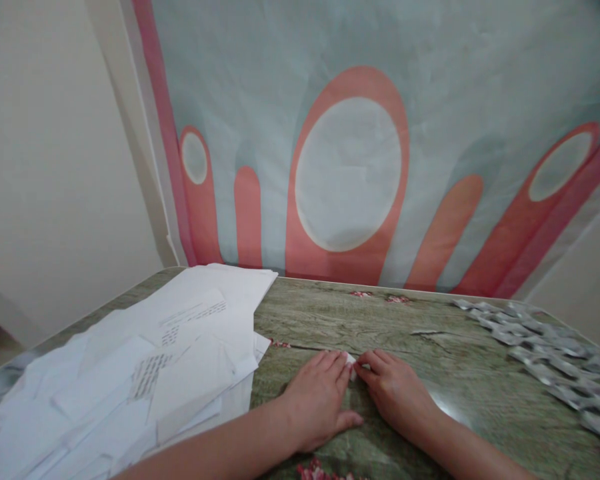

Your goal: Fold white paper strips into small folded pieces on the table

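My left hand [317, 397] and my right hand [395, 393] lie side by side on the table [430, 347], fingertips nearly meeting. Between them a small white piece of paper [351, 361] shows, mostly covered by the fingers. The left hand's fingers lie flat and together, pressing down on it. The right hand's fingers are bent, with the tips pinched at the paper's right edge.
A loose pile of white sheets [145, 373], some printed, covers the table's left side. Several small folded paper pieces [550, 353] lie in rows at the right. A wall hanging with red arches and pale circles [350, 173] rises behind the table.
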`<state>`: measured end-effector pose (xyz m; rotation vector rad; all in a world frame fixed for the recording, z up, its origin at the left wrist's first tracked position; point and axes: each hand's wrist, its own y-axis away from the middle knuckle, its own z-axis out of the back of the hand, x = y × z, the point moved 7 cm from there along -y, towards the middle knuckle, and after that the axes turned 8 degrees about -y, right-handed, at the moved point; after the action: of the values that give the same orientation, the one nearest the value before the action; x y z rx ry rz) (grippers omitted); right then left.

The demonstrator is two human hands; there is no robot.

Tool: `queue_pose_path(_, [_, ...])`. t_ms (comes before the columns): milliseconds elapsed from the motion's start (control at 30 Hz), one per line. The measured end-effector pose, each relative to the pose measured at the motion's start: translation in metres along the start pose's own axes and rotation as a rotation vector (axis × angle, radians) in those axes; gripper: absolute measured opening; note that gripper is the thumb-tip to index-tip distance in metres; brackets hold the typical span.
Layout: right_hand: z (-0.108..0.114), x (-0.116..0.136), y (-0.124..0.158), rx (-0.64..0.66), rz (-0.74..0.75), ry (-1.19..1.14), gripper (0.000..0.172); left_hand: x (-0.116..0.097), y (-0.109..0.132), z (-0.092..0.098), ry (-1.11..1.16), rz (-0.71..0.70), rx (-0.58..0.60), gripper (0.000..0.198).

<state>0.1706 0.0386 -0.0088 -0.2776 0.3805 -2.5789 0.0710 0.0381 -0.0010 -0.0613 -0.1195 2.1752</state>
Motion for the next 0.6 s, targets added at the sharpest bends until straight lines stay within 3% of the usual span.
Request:
queue_pose_path(333, [0.0013,-0.0037,-0.0009,-0.041,-0.049,-0.074,0.036,0.0020,0.0028,0.0066,0.062,-0.005,0.077,0.071])
queue_pose_path(600, [0.0010,-0.0053,-0.0085,0.058,-0.024,-0.017,0.039,0.0025,0.0048,0.0055,0.085,-0.022,0.143,0.076])
